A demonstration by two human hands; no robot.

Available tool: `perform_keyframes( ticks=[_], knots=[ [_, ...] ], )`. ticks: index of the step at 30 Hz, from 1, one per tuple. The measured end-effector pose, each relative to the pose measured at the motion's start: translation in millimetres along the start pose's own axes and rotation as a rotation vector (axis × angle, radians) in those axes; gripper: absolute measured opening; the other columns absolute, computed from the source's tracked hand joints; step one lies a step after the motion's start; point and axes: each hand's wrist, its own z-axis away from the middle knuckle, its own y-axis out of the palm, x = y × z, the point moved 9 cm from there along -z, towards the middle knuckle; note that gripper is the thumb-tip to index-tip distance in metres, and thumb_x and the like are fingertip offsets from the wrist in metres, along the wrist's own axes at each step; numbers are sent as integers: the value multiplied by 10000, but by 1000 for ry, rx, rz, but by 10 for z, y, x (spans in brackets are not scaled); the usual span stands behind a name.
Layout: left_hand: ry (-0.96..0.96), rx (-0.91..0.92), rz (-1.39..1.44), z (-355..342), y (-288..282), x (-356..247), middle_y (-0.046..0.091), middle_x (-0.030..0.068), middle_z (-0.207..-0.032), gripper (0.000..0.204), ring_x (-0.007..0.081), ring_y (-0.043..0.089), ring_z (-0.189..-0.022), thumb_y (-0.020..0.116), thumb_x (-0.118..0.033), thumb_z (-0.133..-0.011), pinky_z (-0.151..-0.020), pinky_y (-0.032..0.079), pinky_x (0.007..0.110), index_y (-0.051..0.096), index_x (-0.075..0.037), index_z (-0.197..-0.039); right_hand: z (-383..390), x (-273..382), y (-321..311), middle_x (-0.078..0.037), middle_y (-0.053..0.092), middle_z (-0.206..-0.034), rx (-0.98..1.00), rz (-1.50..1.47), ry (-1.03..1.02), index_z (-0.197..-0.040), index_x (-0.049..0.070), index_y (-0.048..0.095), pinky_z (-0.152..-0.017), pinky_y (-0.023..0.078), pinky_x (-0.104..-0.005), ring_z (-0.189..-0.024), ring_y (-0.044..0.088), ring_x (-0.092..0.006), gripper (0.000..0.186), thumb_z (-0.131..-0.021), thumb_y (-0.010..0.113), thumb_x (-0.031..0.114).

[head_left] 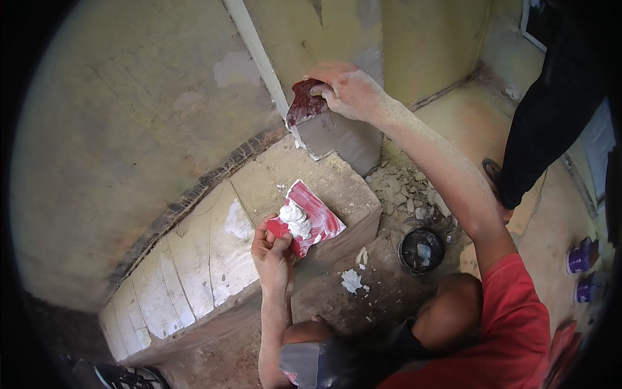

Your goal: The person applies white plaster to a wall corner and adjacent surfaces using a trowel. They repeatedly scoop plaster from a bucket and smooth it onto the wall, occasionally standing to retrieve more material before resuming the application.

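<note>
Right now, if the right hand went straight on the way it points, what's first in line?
Past the dark red spreader it holds, the right hand would probably meet the white strip along the left edge of the pillar; depth is unclear.

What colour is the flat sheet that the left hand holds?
The flat sheet is pinkish red, streaked with white; the head view shows it best.

the card (321, 219) is red streaked white, the paste (295, 220) white, the spreader (303, 105) maroon.
</note>
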Motion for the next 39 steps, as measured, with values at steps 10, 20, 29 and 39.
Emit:
perform_keyframes(
  ticks=[10,20,29,39],
  knots=[
    [38,10,36,5,-98,-38,739,108,-1142,493,158,710,-1000,508,171,-904,-840,589,291,506,12,-1370,220,229,-633,-87,669,-1039,13,-89,-14,-1113,66,675,-885,564,-406,-1054,635,-300,304,-828,650,-39],
    [7,5,23,40,0,-41,731,126,-1187,509,162,703,-1023,499,182,-893,-865,574,289,498,29,-1379,-248,240,-834,-101,727,-1063,-284,73,-203,-1139,64,694,-849,575,-342,-977,711,-258,310,-867,670,-83],
    [22,-53,22,88,-197,-117,725,134,-1195,485,164,695,-1050,511,168,-913,-914,553,284,498,36,-1379,436,990,-1232,-95,699,-946,-259,-11,-230,-1106,44,724,-732,555,-332,-801,684,-240,408,-755,704,-164],
    [107,-213,51,62,-353,-178,720,152,-1183,490,169,692,-1065,510,161,-927,-921,554,288,473,52,-1403,328,1372,-373,-175,687,-969,189,62,0,-1126,4,701,-715,542,-362,-849,670,-339,310,-828,683,-79]
  ],
)
